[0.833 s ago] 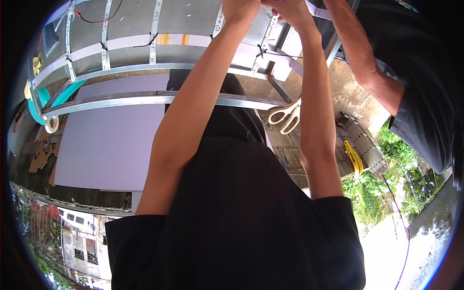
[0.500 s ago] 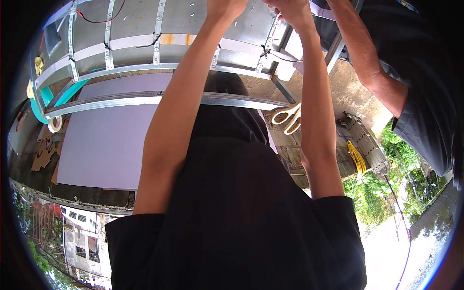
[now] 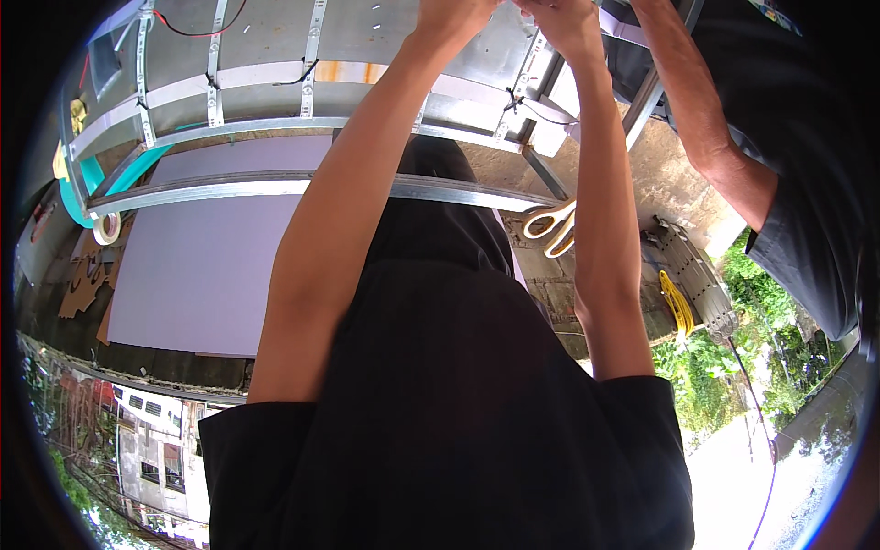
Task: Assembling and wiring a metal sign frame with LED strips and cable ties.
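Observation:
Both my hands reach forward to the top edge of the head view, over a metal frame point(image 3: 266, 185) fitted with LED strips point(image 3: 313, 55). My left hand point(image 3: 456, 20) is cut off there, so its fingers hardly show. Close on its right, my right hand point(image 3: 570, 26) has its fingers bent in toward the left one; whatever they pinch is out of sight. Below the right hand, one strip carries a black tie and thin wires point(image 3: 515, 99). A red and black wire point(image 3: 202, 33) curves across the grey metal panel point(image 3: 261, 32) at far left.
A co-worker's arm point(image 3: 689, 101) reaches in at the right beside the frame. White-handled scissors point(image 3: 550, 225) lie by my right forearm. A pale sheet point(image 3: 197, 266), a tape roll point(image 3: 107, 229) and cut cardboard point(image 3: 87, 284) are at left. A yellow-handled tool point(image 3: 676, 302) sits right.
My hands have shifted slightly right and stay close together at the top edge. The whole view has moved a little, and the co-worker's arm remains beside the frame.

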`<state>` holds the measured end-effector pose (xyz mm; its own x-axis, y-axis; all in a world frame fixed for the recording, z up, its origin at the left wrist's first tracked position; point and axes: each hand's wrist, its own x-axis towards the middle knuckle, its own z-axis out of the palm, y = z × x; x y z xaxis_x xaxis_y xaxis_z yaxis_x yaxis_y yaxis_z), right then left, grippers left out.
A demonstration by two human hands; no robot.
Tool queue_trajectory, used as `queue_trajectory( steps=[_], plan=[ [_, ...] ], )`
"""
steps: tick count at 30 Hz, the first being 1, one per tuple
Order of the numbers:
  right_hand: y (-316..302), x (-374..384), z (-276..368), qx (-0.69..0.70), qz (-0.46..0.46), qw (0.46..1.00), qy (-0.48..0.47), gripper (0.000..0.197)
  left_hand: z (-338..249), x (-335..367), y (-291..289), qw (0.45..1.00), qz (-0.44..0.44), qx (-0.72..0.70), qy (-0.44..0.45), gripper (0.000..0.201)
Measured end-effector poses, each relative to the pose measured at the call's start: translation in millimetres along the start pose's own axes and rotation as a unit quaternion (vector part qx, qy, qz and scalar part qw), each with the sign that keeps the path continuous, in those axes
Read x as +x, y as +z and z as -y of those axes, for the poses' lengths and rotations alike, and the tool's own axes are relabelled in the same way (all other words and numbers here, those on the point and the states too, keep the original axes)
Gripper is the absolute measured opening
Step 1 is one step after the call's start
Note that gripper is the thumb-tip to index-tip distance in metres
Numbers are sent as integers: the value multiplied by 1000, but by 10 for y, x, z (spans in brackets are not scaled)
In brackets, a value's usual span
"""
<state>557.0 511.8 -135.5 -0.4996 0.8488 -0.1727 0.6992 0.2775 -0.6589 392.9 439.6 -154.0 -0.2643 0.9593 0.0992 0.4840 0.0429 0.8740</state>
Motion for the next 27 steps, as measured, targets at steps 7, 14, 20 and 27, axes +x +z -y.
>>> queue_trajectory(
  steps=[7,14,20,27],
  plan=[
    [-75,-19,-182,38,13,998,46,22,-114,-3,20,998,-4,-60,18,8],
    [-171,56,165,95,90,977,166,26,94,-21,77,999,-20,-26,3,7],
    [-174,105,91,119,92,976,158,24,12,-38,51,997,-16,-75,-11,7],
    [-106,180,106,92,77,974,193,24,94,-46,89,999,-25,-12,17,5]
  ],
)
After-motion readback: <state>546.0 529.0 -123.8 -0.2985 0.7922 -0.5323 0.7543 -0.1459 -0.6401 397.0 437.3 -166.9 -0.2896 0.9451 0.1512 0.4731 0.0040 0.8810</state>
